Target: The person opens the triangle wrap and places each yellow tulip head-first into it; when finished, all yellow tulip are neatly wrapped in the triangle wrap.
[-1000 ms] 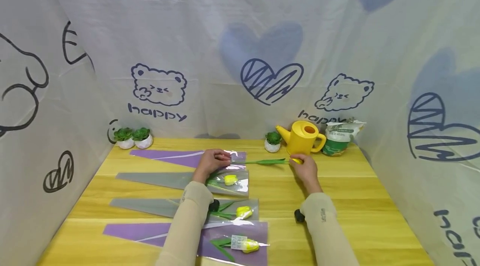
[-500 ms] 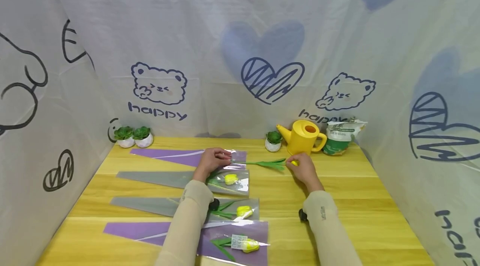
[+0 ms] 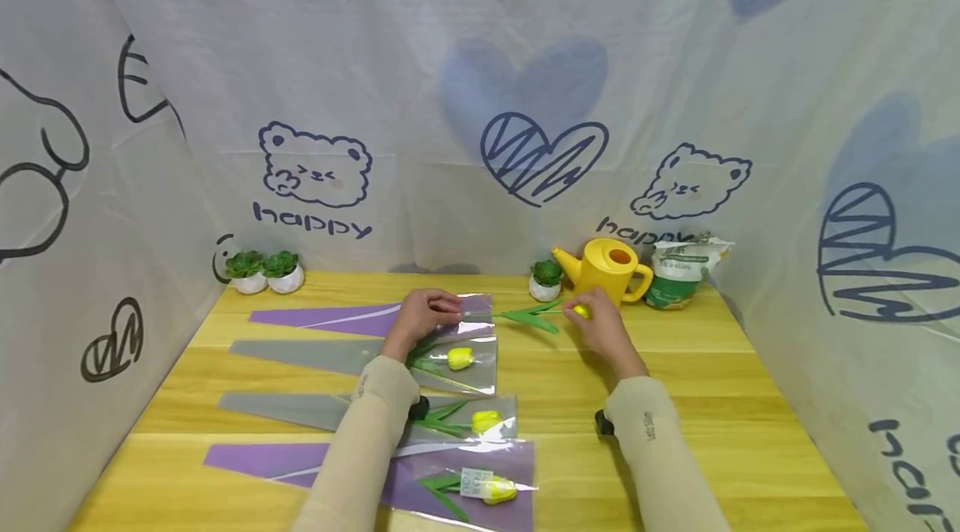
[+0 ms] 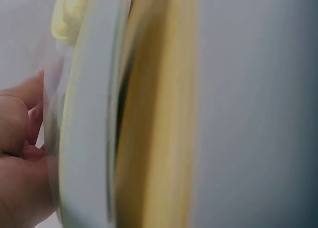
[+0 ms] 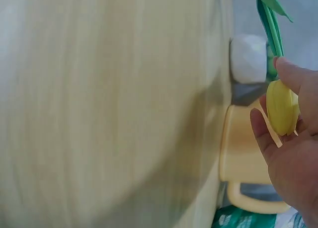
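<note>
Right hand [image 3: 600, 330] pinching the yellow head of a loose tulip [image 3: 536, 315], thumb and fingers closed round the bud; confirmed in the right wrist view [image 5: 281, 106]. Stem lying across the far part of the table [image 3: 675, 399], pointing left into the mouth of the far purple sleeve [image 3: 360, 317]. Left hand [image 3: 423, 317] closed on the clear open edge of that sleeve, pinning it at the mouth.

Three filled sleeves [image 3: 450, 357] lined up nearer. Watering can [image 3: 606, 269] and small potted plant [image 3: 545, 279] just beyond the right hand.

Judged advisable: keep the mouth lifted open, feed the stem straight and low, leaves folded along it, avoid snagging the film or nudging the can.
</note>
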Tool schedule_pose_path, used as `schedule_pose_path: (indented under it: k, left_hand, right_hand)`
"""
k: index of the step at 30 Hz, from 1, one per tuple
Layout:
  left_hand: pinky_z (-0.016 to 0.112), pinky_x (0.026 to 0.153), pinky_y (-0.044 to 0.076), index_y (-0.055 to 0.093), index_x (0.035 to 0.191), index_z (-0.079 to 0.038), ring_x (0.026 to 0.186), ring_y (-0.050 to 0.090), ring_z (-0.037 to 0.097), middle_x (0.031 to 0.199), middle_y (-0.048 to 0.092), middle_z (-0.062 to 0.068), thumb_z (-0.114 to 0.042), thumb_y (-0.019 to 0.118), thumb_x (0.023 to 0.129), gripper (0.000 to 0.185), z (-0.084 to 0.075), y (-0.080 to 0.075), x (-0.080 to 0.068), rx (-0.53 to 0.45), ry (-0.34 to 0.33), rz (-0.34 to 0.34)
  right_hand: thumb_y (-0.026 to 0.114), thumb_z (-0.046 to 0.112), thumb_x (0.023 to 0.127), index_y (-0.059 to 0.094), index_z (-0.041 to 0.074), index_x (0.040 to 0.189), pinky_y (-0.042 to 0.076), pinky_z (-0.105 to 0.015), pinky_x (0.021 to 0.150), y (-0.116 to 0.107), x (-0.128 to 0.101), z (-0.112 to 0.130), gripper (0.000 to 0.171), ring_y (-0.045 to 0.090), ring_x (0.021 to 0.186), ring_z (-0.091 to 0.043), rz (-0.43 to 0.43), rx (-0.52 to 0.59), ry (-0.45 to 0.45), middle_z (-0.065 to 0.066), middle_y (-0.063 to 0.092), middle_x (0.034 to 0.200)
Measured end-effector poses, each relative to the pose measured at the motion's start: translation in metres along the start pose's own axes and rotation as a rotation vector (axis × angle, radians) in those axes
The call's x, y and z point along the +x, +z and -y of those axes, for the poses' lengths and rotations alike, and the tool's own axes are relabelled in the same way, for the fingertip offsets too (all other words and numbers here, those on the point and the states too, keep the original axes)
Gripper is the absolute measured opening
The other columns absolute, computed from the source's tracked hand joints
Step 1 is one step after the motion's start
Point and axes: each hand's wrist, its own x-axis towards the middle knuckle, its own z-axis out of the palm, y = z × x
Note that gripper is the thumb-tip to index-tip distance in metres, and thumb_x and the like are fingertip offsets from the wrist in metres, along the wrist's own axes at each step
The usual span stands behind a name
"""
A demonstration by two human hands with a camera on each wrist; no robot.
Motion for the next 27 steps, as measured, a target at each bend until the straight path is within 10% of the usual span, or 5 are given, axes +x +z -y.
schedule_pose_path:
  k: [27]
  left_hand:
    - [0.017, 0.073, 0.056, 0.077, 0.114, -0.001, 0.088, 0.076, 0.015, 0.101, 0.080, 0.013, -0.003, 0.083, 0.085, 0.029, -0.008, 0.011, 0.002, -0.045, 0.059, 0.029]
  right_hand:
    - [0.069, 0.015, 0.100, 0.075, 0.003, 0.105, 0.046, -0.051, 0.108, 0.041, 0.012, 0.043, 0.014, 0.057, 0.117, -0.035, 0.002, 0.030, -0.028, -0.017, 0.059, 0.119]
